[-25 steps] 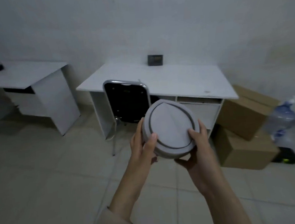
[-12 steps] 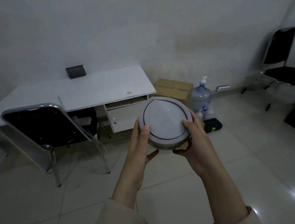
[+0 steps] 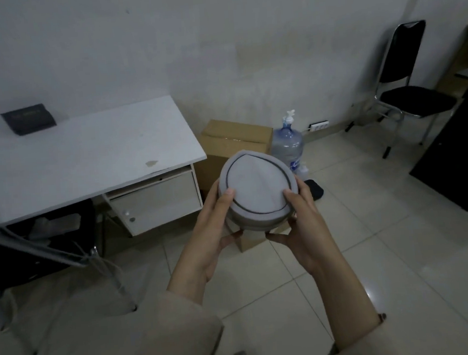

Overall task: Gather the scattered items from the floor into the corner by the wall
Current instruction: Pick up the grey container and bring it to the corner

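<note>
Both hands shared one grip on a round grey case [image 3: 257, 190], held in the air at chest height above the tiled floor [image 3: 389, 248]. The left hand [image 3: 213, 230] clasped its left edge, thumb laid over the flat top and fingers curled beneath. The right hand [image 3: 302, 222] clasped the right edge likewise, thumb on top. Beyond the case, a cardboard box [image 3: 235, 137] and a water jug [image 3: 286, 144] stood against the wall, just beside the white surface [image 3: 83, 153].
</note>
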Demonstrator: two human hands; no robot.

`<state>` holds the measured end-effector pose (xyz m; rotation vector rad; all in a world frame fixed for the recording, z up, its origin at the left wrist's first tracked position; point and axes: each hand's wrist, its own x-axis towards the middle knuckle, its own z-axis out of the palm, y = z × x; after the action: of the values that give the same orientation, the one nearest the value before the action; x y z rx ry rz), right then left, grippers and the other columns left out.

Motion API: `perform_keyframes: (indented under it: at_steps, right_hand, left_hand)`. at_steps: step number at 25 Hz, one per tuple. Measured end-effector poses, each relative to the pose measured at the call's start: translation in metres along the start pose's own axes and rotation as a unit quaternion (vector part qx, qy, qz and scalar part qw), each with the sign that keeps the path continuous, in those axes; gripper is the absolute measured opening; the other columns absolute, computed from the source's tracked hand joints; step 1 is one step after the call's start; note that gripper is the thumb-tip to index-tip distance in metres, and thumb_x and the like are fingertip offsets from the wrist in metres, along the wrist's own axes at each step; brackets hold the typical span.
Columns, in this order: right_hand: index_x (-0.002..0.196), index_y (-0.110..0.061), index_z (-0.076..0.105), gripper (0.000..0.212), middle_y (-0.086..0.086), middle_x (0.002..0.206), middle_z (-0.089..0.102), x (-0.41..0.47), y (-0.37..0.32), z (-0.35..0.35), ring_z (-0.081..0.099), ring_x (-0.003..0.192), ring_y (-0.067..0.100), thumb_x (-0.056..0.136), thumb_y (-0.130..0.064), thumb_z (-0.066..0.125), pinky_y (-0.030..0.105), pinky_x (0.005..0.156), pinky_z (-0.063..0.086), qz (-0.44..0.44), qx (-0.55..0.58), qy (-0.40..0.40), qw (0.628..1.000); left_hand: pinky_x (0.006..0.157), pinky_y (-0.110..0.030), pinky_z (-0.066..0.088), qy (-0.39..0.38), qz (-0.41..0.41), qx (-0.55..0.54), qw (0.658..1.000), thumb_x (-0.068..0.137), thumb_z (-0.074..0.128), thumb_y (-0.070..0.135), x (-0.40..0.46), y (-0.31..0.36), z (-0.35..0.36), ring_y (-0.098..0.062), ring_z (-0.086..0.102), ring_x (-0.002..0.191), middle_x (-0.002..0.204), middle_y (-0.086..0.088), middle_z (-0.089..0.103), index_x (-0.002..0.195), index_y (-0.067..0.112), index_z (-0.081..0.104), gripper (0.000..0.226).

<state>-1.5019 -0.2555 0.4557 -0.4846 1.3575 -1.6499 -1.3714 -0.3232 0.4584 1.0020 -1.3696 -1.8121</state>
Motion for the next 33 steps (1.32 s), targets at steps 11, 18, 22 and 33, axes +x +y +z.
perform_keyframes:
  at_steps: [11,18,22,33]
  right_hand:
    - [0.125,-0.041,0.046,0.036,-0.005,0.129,0.049,0.196,-0.032,-0.026,0.049,0.117,0.02,0.093,-0.025,0.045,0.038,0.069,0.052,0.019,-0.001,0.059,0.998]
    - [0.131,-0.035,0.043,0.041,-0.005,0.125,0.05,0.329,-0.087,-0.129,0.051,0.109,0.016,0.094,-0.019,0.044,0.041,0.074,0.052,0.042,-0.035,0.073,0.996]
    - [0.126,-0.033,0.048,0.038,-0.011,0.111,0.055,0.394,-0.127,-0.189,0.053,0.096,0.012,0.093,-0.014,0.043,0.045,0.081,0.051,0.021,-0.049,0.065,0.996]
    - [0.126,-0.034,0.046,0.039,-0.008,0.125,0.047,0.531,-0.167,-0.34,0.049,0.106,0.012,0.093,-0.014,0.045,0.035,0.067,0.051,0.051,-0.033,0.162,0.985]
  left_hand:
    - [0.09,-0.042,0.052,-0.058,-0.07,0.01,0.996,0.088,0.05,0.04,0.213,0.011,0.027,-0.019,0.053,0.119,0.13,0.001,0.055,0.132,0.034,0.045,0.045]
    - [0.097,-0.047,0.048,-0.048,-0.083,-0.017,0.995,0.091,0.049,0.027,0.337,-0.003,0.141,-0.018,0.052,0.119,0.13,-0.001,0.055,0.133,0.026,0.046,0.042]
    - [0.083,-0.033,0.052,-0.044,-0.082,-0.029,0.995,0.091,0.05,0.025,0.396,-0.005,0.212,-0.016,0.055,0.113,0.127,-0.001,0.057,0.132,0.024,0.048,0.041]
    - [0.07,-0.025,0.054,-0.076,-0.171,0.003,0.982,0.092,0.048,0.024,0.567,-0.037,0.368,-0.023,0.055,0.111,0.128,-0.006,0.053,0.131,0.023,0.047,0.039]
